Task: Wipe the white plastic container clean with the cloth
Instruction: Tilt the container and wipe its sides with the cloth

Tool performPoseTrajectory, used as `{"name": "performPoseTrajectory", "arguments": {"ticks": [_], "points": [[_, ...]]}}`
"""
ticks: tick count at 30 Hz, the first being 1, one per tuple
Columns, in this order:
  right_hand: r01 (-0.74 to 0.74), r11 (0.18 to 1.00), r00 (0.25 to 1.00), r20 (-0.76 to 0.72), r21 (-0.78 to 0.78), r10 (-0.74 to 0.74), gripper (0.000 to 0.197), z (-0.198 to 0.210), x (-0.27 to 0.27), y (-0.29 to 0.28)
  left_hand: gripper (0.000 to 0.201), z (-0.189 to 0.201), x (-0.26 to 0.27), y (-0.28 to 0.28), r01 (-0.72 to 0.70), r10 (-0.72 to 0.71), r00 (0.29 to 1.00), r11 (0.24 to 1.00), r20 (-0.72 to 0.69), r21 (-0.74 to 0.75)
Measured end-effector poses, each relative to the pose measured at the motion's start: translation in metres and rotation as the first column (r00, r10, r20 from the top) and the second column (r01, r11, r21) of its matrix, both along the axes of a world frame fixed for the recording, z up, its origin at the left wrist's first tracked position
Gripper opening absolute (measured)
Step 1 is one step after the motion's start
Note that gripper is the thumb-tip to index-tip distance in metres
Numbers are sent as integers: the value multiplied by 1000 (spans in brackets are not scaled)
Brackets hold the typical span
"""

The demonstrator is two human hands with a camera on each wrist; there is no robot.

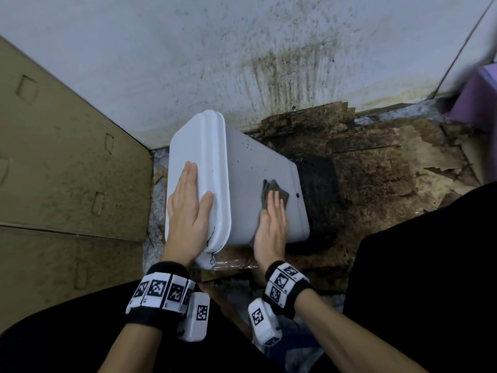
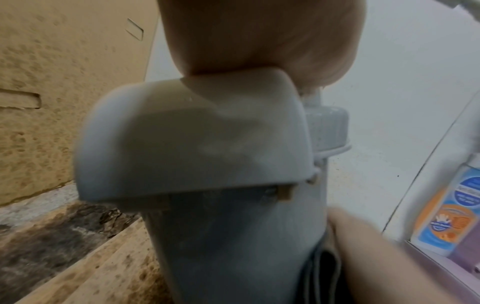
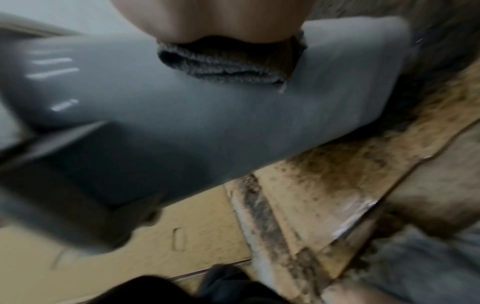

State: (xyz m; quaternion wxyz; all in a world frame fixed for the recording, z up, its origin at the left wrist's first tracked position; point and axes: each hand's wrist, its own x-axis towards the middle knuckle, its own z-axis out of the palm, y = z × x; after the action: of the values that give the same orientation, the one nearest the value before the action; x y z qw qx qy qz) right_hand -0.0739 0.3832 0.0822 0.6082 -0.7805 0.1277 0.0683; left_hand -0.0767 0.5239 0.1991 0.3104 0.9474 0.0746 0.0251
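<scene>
The white plastic container lies on its side on stained cardboard, lid end toward the left. My left hand rests flat on the lid, fingers straight, thumb over the lid's rim. My right hand presses a dark grey folded cloth flat against the container's upper side wall. Dark specks dot the wall above the cloth. The right wrist view shows the cloth bunched under my palm on the container. The left wrist view shows the lid's corner and latch, blurred.
A brown cardboard sheet stands at the left. A stained grey wall rises behind. Dirty, wet cardboard covers the floor to the right. A purple object sits at far right; a labelled bottle stands beside it.
</scene>
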Motion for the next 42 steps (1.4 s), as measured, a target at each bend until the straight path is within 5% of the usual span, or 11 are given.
{"name": "performPoseTrajectory", "arguments": {"ticks": [6, 12, 17, 23, 31, 42], "points": [[-153, 982, 987, 70, 109, 146, 59, 62, -1, 26, 69, -5, 1, 8, 2, -2, 1000, 1000, 3, 13], [-227, 957, 970, 128, 180, 206, 57, 83, 3, 31, 65, -6, 3, 8, 0, 0, 1000, 1000, 5, 15], [-263, 963, 915, 299, -65, 270, 53, 64, 1, 19, 65, -6, 2, 5, 5, -5, 1000, 1000, 9, 20], [-330, 939, 886, 313, -96, 343, 51, 17, 11, -5, 67, -6, -1, 13, -14, 14, 1000, 1000, 17, -10], [-154, 984, 988, -9, -93, 154, 53, -68, 12, -50, 63, -3, -6, 15, -39, 39, 999, 997, -6, -71], [-15, 1000, 987, -162, 26, 19, 51, -61, 20, -46, 67, -4, -5, 15, -34, 35, 999, 998, 2, -60]]}}
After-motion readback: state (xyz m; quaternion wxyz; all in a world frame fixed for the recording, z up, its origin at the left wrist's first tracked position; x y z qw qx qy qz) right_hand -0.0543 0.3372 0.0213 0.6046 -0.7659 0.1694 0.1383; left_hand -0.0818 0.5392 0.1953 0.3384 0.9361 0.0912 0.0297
